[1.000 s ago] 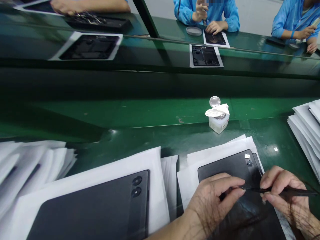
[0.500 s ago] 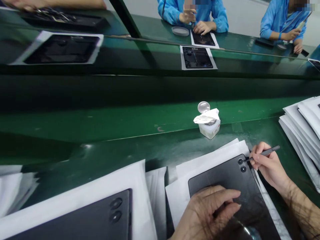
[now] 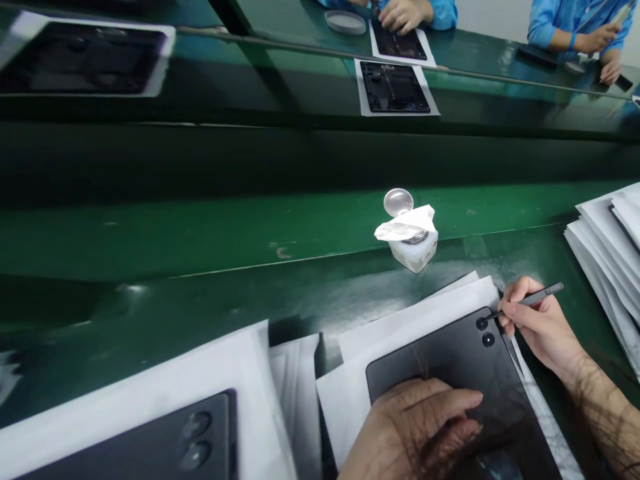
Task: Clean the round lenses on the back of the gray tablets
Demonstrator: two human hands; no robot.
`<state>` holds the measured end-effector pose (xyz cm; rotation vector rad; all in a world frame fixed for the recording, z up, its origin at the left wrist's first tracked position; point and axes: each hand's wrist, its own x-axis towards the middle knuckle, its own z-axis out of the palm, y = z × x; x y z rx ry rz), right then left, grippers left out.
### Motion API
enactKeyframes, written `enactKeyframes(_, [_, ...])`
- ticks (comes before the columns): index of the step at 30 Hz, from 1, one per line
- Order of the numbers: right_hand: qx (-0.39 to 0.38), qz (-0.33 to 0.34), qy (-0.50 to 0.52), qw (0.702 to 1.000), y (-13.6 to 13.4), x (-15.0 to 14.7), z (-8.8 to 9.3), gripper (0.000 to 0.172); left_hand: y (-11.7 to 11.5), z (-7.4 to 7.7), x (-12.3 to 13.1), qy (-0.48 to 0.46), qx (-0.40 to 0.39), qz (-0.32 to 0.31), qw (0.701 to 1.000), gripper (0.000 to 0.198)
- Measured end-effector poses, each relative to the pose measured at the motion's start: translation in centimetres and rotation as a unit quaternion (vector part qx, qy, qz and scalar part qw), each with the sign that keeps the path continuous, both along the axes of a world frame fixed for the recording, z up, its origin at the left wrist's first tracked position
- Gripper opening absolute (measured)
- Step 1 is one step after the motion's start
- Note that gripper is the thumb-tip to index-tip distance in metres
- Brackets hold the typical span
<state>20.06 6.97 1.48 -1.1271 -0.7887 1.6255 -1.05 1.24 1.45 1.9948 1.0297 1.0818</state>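
Tablet (image 3: 450, 353) partly under left hand (image 3: 413, 423), white bottle (image 3: 414, 253) beyond

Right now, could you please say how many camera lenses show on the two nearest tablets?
4: an upper lens and lower lens on the right tablet; two blurred lenses on the left tablet. The left hand may hide others.
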Motion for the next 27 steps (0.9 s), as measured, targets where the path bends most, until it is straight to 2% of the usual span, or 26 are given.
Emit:
enactKeyframes(4, [0.005,-0.003,-0.008,1.0,-0.1,-0.1,0.1,0.02,0.0,0.5,0.2,0.028,-0.016,0.001,0.999,0.017])
enactKeyframes(8, [0.019,-0.009,-0.022,1.0,-0.1,-0.2,0.1,0.02,-0.1,-0.1,0.4,-0.014,0.021,0.022,0.999,0.021])
enactKeyframes(12, [0.02,-0.009,-0.033,0.999,-0.2,-0.2,0.0,0.02,-0.3,-0.6,0.3,-0.011,0.015,0.024,1.0,0.02])
enactKeyframes(27, [0.018,-0.018,-0.019,0.999,-0.2,-0.2,0.1,0.019,-0.4,-0.5,0.1,-0.013,-0.002,0.011,1.0,0.019])
